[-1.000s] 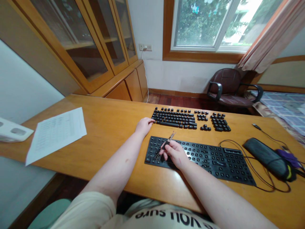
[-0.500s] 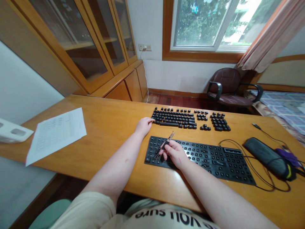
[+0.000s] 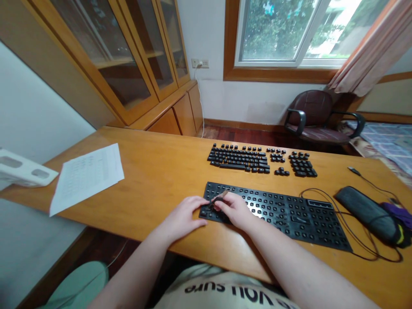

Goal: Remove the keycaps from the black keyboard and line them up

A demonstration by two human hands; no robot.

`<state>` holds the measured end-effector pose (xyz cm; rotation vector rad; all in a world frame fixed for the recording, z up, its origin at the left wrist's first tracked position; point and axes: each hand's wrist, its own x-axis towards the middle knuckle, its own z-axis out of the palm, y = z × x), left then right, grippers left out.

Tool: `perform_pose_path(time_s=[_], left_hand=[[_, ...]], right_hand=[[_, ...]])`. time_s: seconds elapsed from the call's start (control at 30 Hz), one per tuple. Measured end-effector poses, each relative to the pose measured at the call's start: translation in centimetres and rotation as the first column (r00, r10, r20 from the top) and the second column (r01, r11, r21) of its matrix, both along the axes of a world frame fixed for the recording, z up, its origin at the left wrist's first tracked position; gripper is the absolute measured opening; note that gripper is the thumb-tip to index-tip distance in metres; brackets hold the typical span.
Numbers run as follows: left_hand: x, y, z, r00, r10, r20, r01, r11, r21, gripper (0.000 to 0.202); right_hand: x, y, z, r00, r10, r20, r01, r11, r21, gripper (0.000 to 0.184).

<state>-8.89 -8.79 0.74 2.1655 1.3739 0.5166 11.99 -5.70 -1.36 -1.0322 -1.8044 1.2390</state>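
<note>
My right hand (image 3: pixel 236 210) is closed around a keycap puller (image 3: pixel 223 195), held low over the left end of a black keyboard (image 3: pixel 273 214) whose keycaps are off. The puller's wire end points down and left at the keyboard's left columns. My left hand (image 3: pixel 186 214) lies at the keyboard's left edge, thumb and fingers apart. Its fingertips reach close to the puller's wires; whether they touch a small part there is too fine to see. Loose black keycaps (image 3: pixel 240 159) stand in keyboard order on the desk behind the keyboard.
The wooden desk (image 3: pixel 154 171) carries printed sheets (image 3: pixel 88 176) and a white object (image 3: pixel 27 169) at the left. On the right lie a dark case (image 3: pixel 365 210), a purple item (image 3: pixel 397 212) and a looped cable (image 3: pixel 370 249). An office chair (image 3: pixel 318 113) stands beyond the desk.
My left hand has moved from the left end of the loose keycaps down to the keyboard's left edge. The puller has been lowered and tilted toward the keyboard's left columns. The view has shifted slightly.
</note>
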Motion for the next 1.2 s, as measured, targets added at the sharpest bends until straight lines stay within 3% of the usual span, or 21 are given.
perform_pose_path(time_s=[0.13,0.23,0.47,0.67,0.9,1.2], left_hand=[[0.4,-2.4,-3.2,0.982,0.177,0.063,-0.179,0.983,0.034,0.049],[0.7,-2.1,-4.0,0.973,0.212,0.095,-0.218,0.974,0.063,0.042],[0.7,-1.6,-4.4,0.971,0.208,0.118,-0.222,0.967,0.126,0.033],[0.8,-1.6,-4.2,0.981,0.137,0.14,-0.157,0.978,0.141,0.022],[0.9,-1.3,-4.3,0.976,0.156,0.152,-0.175,0.978,0.118,0.019],[0.8,-1.3,-4.6,0.974,0.166,0.153,-0.186,0.974,0.129,0.022]], right_hand=[[-1.1,0.4,-0.7,0.998,-0.017,0.061,0.025,0.992,-0.127,0.021],[-1.8,0.6,-0.6,0.993,-0.021,0.117,0.036,0.991,-0.132,0.02],[-2.5,0.2,1.0,0.95,0.033,0.312,-0.092,0.98,0.175,0.017],[-2.5,-0.5,0.7,0.942,0.164,0.293,-0.258,0.913,0.317,0.017],[-1.8,-1.0,-0.2,0.959,0.109,0.261,-0.205,0.904,0.376,0.021],[-1.6,-0.9,-0.1,0.966,0.075,0.248,-0.155,0.934,0.322,0.018]])
